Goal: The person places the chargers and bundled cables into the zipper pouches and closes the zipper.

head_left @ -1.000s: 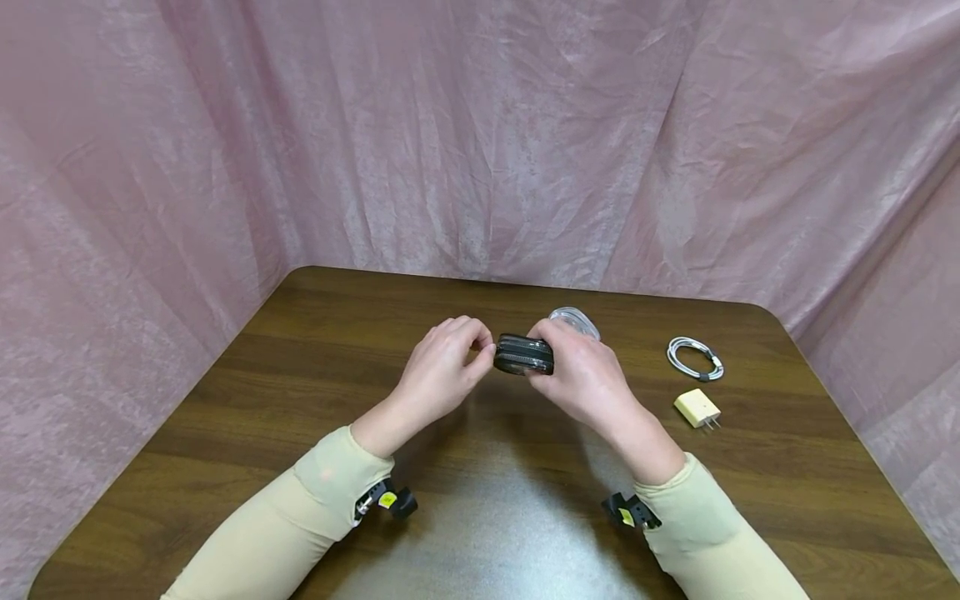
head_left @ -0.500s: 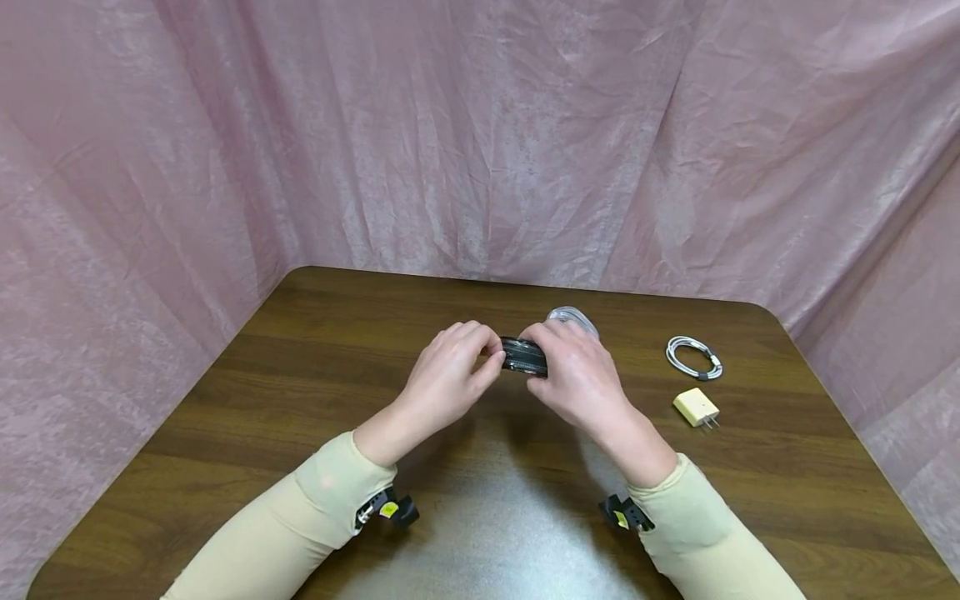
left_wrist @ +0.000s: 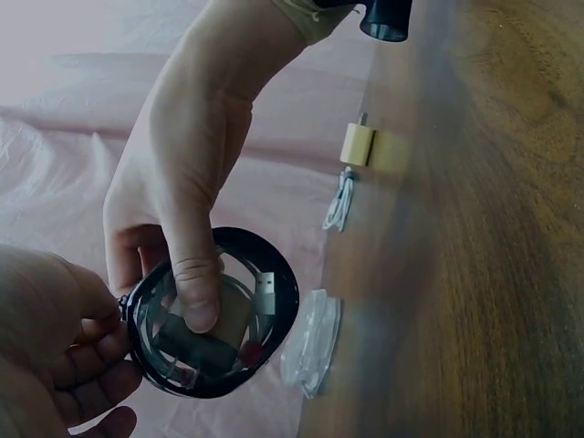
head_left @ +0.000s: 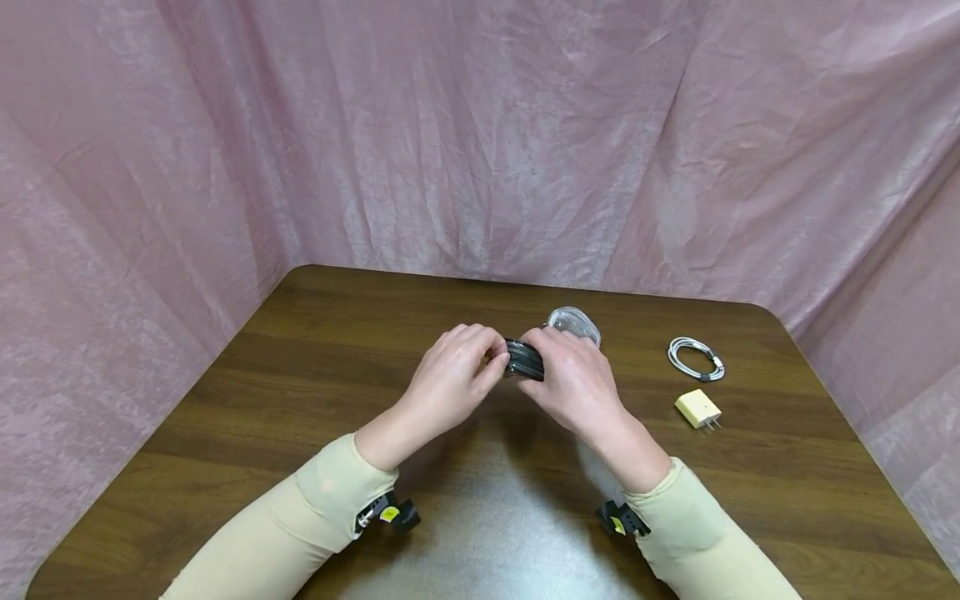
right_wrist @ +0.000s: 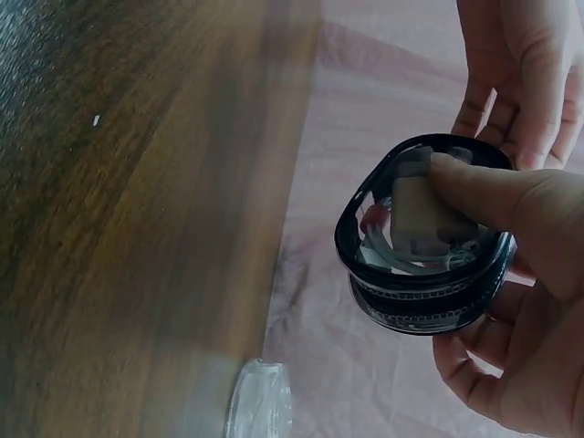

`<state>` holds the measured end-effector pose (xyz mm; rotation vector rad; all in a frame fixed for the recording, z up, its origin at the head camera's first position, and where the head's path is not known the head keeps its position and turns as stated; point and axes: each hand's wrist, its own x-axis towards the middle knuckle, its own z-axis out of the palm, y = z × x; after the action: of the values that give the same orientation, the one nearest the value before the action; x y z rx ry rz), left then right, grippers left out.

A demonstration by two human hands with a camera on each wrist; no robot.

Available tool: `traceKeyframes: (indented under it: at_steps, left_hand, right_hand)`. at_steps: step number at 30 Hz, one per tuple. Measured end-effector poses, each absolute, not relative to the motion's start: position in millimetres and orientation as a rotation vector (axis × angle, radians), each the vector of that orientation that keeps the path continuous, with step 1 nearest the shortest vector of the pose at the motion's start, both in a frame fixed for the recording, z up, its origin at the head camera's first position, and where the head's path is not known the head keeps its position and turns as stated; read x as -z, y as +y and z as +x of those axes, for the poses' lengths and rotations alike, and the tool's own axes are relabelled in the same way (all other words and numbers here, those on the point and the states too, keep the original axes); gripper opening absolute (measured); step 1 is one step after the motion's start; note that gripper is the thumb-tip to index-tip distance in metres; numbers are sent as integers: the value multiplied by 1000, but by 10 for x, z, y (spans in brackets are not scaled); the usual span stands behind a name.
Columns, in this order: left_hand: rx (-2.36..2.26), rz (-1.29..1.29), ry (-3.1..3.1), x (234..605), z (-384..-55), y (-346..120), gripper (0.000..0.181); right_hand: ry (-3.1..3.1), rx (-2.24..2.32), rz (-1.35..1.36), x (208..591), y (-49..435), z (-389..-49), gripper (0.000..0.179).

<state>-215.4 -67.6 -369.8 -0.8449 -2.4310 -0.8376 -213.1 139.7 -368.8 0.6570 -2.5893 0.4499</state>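
Observation:
A round zip pouch (head_left: 525,359) with black trim and clear faces is held up between both hands. A USB plug (left_wrist: 265,294), a cable and a beige block (right_wrist: 422,214) show through its clear face. My right hand (head_left: 573,379) grips the pouch from the right side, thumb pressed on the clear face and fingers underneath. At the left end, my left hand (head_left: 453,375) pinches the pouch's zipped edge with thumb and forefinger; a small dark tab (left_wrist: 124,306) shows at those fingertips. The zip teeth (right_wrist: 429,294) run along the side facing the right wrist camera.
Behind my right hand lies a clear pouch (head_left: 573,322) with a pale rim. To the right are a coiled white cable (head_left: 693,360) and a yellow charger plug (head_left: 698,408) on the brown wooden table (head_left: 337,333). A pink curtain (head_left: 480,133) hangs behind.
My left fingers have moved slightly right and now overlap the pouch's left end. My right hand has shifted a little left, and less of the pouch shows between the hands.

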Motion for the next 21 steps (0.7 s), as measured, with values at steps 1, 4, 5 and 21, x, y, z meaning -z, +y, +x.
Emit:
traceKeyframes:
  at_steps: [1,4,5,21]
  left_hand:
    - [839,-846,-2431,3698,-2154,-673,11]
    - [836,-852,-2429,3701,-2154,-667,11]
    - [834,-854,-2425,3701,-2153,-666,11]
    - [803,-813,-2386,3706,-2150,-697,11]
  right_hand:
    - [-2585,-444,657,3689,1397,-2133,43]
    - [-2564,-425,660,3690,1402,-2137,40]
    - [-2555,-425,660,3688,1404,-2137,38]
    - [-2440,-442,666,3614,1432,-2116,32]
